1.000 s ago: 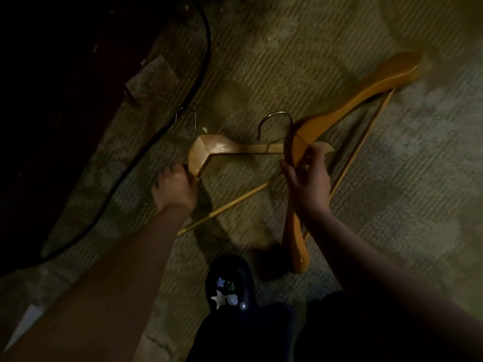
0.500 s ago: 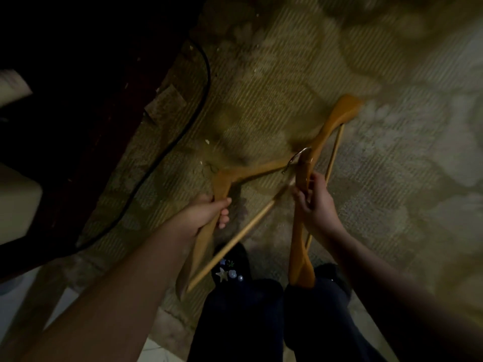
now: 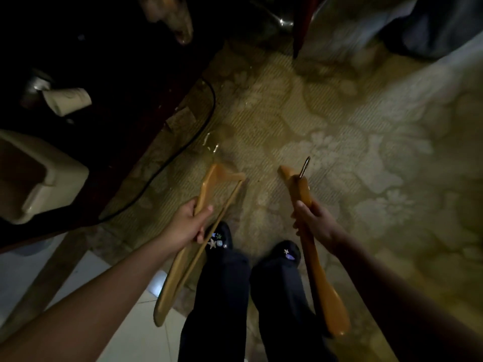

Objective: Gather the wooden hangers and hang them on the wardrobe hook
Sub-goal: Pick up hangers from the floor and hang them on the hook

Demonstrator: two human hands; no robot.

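I hold one wooden hanger in each hand, both lifted off the patterned carpet. My left hand grips the lighter wooden hanger by its shoulder; its thin lower bar runs down past my left shoe. My right hand grips the thicker, darker wooden hanger just below its neck. That hanger's metal hook points away from me. No wardrobe hook shows in the view.
Dark wooden furniture fills the upper left, with a black cable trailing along its base over the floral carpet. A beige bin stands at the left, a pale cup behind it. White tiles begin near my feet.
I have stood up, and both hangers have come off the carpet with my hands. The hangers, crossed before, are now apart, one at each side of my legs.
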